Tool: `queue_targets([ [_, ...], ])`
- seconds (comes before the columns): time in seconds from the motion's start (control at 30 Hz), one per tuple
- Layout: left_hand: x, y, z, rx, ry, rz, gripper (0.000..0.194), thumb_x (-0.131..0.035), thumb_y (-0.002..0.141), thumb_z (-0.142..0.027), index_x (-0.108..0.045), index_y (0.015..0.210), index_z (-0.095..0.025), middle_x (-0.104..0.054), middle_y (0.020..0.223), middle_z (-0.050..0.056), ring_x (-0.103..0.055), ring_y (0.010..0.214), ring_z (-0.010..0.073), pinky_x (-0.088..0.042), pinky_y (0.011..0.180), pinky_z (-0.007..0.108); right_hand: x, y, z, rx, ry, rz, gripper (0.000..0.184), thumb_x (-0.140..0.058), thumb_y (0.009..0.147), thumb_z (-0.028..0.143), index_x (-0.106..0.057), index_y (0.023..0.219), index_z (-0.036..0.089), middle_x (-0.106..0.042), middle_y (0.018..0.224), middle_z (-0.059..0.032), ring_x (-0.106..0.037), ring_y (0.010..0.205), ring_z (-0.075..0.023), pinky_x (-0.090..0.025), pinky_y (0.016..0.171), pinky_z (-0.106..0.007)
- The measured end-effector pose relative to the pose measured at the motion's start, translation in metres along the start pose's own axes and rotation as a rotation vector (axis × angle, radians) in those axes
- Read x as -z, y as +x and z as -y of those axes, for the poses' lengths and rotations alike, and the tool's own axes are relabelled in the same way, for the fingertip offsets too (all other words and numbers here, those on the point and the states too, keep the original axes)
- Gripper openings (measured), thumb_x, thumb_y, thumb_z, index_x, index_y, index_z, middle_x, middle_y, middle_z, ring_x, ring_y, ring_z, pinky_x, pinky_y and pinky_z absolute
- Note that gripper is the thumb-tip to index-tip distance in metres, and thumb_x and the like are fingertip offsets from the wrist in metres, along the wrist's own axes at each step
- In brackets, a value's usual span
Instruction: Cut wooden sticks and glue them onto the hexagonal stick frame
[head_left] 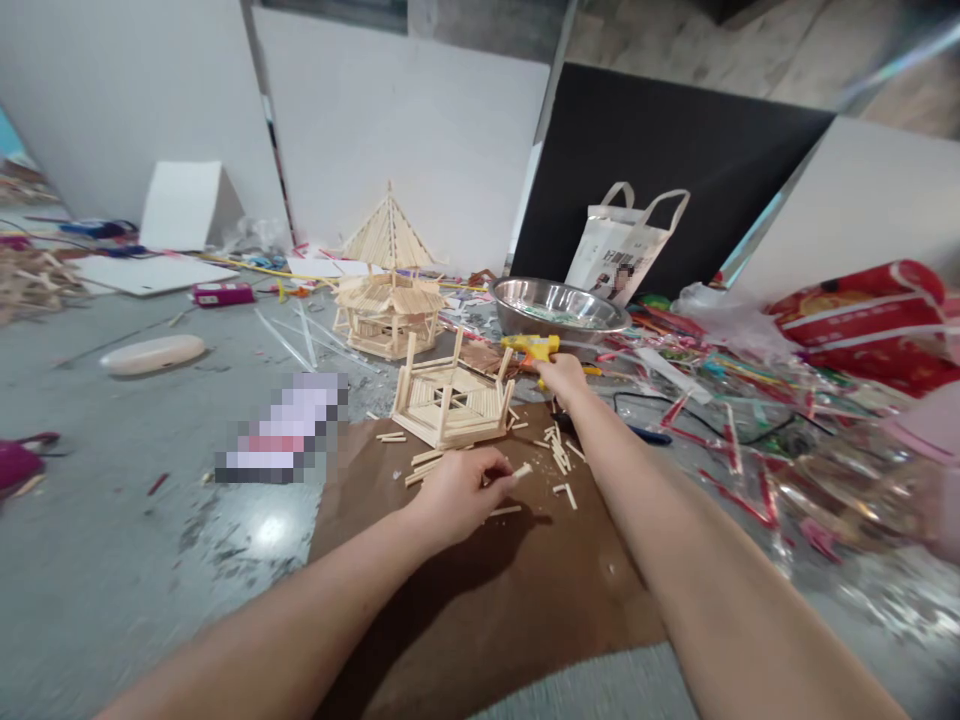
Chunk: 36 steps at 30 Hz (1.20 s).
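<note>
While the left hand pinches a short pale stick between thumb and forefinger, the right hand reaches farther forward, its fingers closed about the grip of a yellow glue gun whose nozzle end points left; whether the gun is lifted or resting cannot be told. Just beyond the left hand, a hexagonal stick base with upright corner posts and a slatted floor stands at the far edge of a brown sheet. Loose cut sticks are scattered on the sheet to the right of the base, and others lie near the left wrist. Behind the base stands a stick-built pavilion with a pointed roof, and right of it sits a stainless-steel basin, with a white tote bag upright behind the basin.
</note>
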<state>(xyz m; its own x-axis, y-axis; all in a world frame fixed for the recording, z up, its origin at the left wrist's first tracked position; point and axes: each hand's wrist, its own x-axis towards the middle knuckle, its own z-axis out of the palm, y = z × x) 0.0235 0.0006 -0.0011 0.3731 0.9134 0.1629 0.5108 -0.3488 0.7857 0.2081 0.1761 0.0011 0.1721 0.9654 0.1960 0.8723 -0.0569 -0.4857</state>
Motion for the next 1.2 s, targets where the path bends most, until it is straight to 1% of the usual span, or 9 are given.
queue_targets([
  [0.23,-0.003,0.001,0.003,-0.004,0.063,0.013,0.022,-0.044,0.072,-0.031,-0.061,0.074,-0.018,-0.061,0.068,0.001,-0.051,0.060,0.0117,-0.035,0.054,0.021,0.035,-0.032,0.001,0.059,0.395,-0.151,0.029,-0.047,0.065,0.036,-0.055,0.082,0.013,-0.058,0.067,-0.0013,-0.049,0.049,-0.0086,-0.038,0.045,-0.020],
  [0.27,-0.002,0.001,0.003,0.003,0.069,0.012,0.022,-0.044,0.072,-0.031,-0.061,0.073,-0.018,-0.061,0.068,0.001,-0.051,0.059,0.0116,-0.035,0.054,0.021,0.041,-0.041,-0.001,0.083,0.550,-0.172,0.025,-0.051,0.063,0.035,-0.055,0.076,0.013,-0.056,0.061,-0.0002,-0.047,0.046,-0.0081,-0.038,0.043,-0.020],
  [0.37,-0.002,0.001,0.003,0.031,0.090,0.004,0.022,-0.044,0.071,-0.031,-0.061,0.074,-0.018,-0.061,0.068,0.001,-0.051,0.059,0.0120,-0.036,0.054,0.021,0.058,-0.070,-0.008,0.133,0.805,-0.091,0.021,-0.056,0.060,0.033,-0.049,0.054,0.015,-0.048,0.044,0.0027,-0.041,0.038,-0.0074,-0.034,0.039,-0.021],
  [0.43,-0.002,0.001,0.002,0.047,0.098,-0.022,0.022,-0.044,0.071,-0.031,-0.061,0.074,-0.017,-0.061,0.069,0.002,-0.051,0.061,0.0126,-0.036,0.055,0.022,0.064,-0.089,-0.012,0.152,0.878,-0.002,0.019,-0.058,0.061,0.031,-0.050,0.054,0.015,-0.050,0.045,0.0017,-0.044,0.040,-0.0085,-0.035,0.041,-0.022],
  [0.5,-0.002,0.001,0.001,0.056,0.107,-0.067,0.022,-0.044,0.071,-0.031,-0.062,0.073,-0.017,-0.062,0.069,0.002,-0.051,0.062,0.0129,-0.036,0.056,0.022,0.067,-0.105,-0.011,0.162,0.948,0.101,0.016,-0.059,0.060,0.029,-0.054,0.065,0.016,-0.053,0.049,0.0014,-0.048,0.044,-0.0100,-0.038,0.044,-0.023],
  [0.63,0.004,0.002,-0.002,0.104,0.108,-0.118,0.024,-0.043,0.071,-0.032,-0.062,0.071,-0.017,-0.061,0.064,0.002,-0.050,0.059,0.0126,-0.036,0.055,0.022,0.070,-0.124,-0.005,0.152,1.004,0.280,0.021,-0.061,0.060,0.033,-0.054,0.072,0.017,-0.054,0.053,0.0020,-0.046,0.040,-0.0085,-0.036,0.041,-0.023],
  [0.8,0.017,0.000,0.005,0.124,0.080,-0.142,0.025,-0.044,0.070,-0.034,-0.062,0.070,-0.016,-0.061,0.063,0.001,-0.049,0.054,0.0106,-0.035,0.052,0.020,0.073,-0.131,-0.007,0.188,1.011,0.476,0.024,-0.061,0.061,0.034,-0.055,0.079,0.019,-0.060,0.082,-0.0031,-0.045,0.039,-0.0058,-0.037,0.041,-0.024],
  [0.97,0.022,-0.005,0.023,0.240,0.044,-0.218,0.031,-0.044,0.070,-0.041,-0.061,0.071,-0.016,-0.059,0.057,0.000,-0.048,0.050,0.0105,-0.033,0.048,0.020,0.068,-0.135,-0.014,0.192,0.980,0.540,0.022,-0.058,0.065,0.038,-0.058,0.075,0.019,-0.059,0.073,-0.0019,-0.043,0.038,-0.0055,-0.033,0.039,-0.023],
  [1.2,0.030,-0.005,0.035,0.144,0.239,-0.308,0.030,-0.044,0.072,-0.042,-0.064,0.072,-0.020,-0.062,0.067,0.001,-0.051,0.067,0.0148,-0.035,0.062,0.024,0.049,-0.145,-0.006,0.111,0.957,0.522,0.031,-0.053,0.063,0.052,-0.056,0.067,0.021,-0.058,0.067,-0.0013,-0.039,0.035,-0.0060,-0.031,0.034,-0.024],
])
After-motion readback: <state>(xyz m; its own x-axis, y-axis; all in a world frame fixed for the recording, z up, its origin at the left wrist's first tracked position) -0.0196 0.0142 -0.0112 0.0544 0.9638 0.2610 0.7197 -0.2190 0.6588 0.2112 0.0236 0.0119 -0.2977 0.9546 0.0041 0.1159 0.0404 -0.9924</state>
